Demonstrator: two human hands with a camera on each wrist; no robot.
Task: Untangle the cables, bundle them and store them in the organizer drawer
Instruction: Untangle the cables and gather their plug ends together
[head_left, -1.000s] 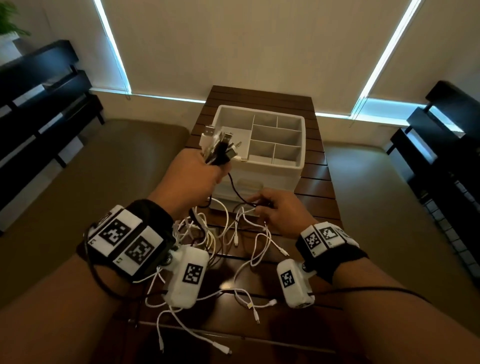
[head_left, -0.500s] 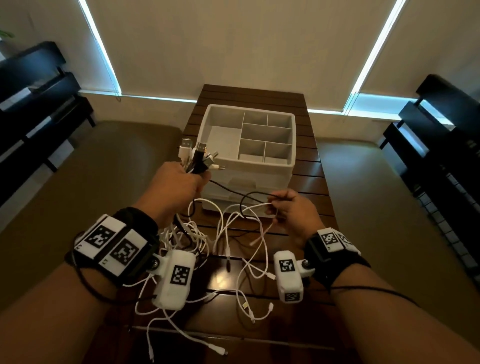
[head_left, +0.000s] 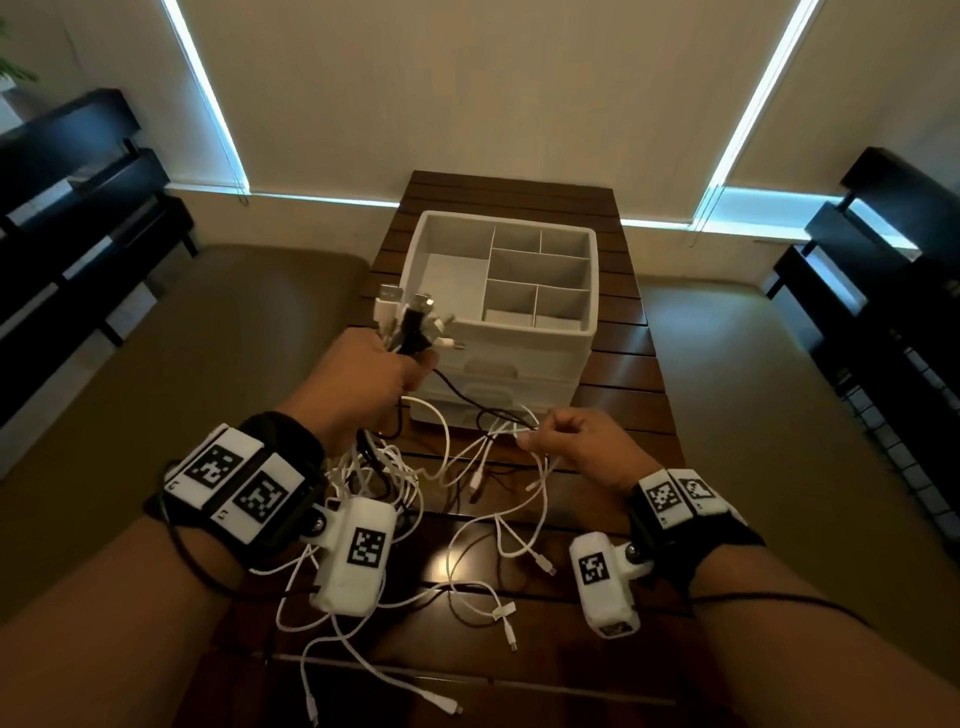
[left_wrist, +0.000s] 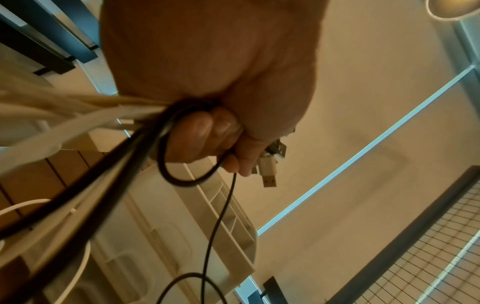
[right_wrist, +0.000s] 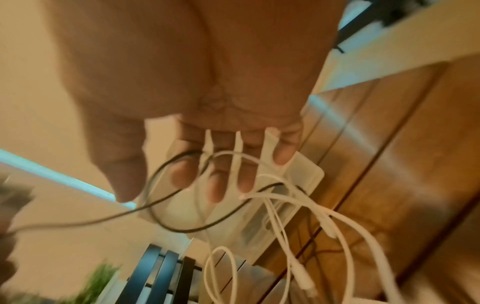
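Observation:
My left hand (head_left: 410, 364) is raised in front of the white organizer (head_left: 592, 291) and grips a bunch of black and white cable ends (head_left: 410, 317), plugs sticking up. In the left wrist view the fingers (left_wrist: 207, 131) wrap the cables (left_wrist: 145, 131) tightly, and a USB plug (left_wrist: 269, 174) pokes out. My right hand (head_left: 537, 431) hovers before the organizer's drawers. Its loosely curled fingers (right_wrist: 215, 185) hook a black cable (right_wrist: 166, 224) and white cables (right_wrist: 324, 214). The rest of the tangle (head_left: 395, 478) hangs down onto the dark wooden table (head_left: 623, 374).
The organizer's top tray has several empty compartments, and its drawer fronts (head_left: 493, 374) are closed. Loose white cable ends (head_left: 498, 608) trail toward the table's near edge. Dark benches (head_left: 78, 208) stand left and right of the table, and blinds cover the window behind.
My right hand has lifted off the table, raising black and white cables with it. My left hand stays raised with its bunch of plugs.

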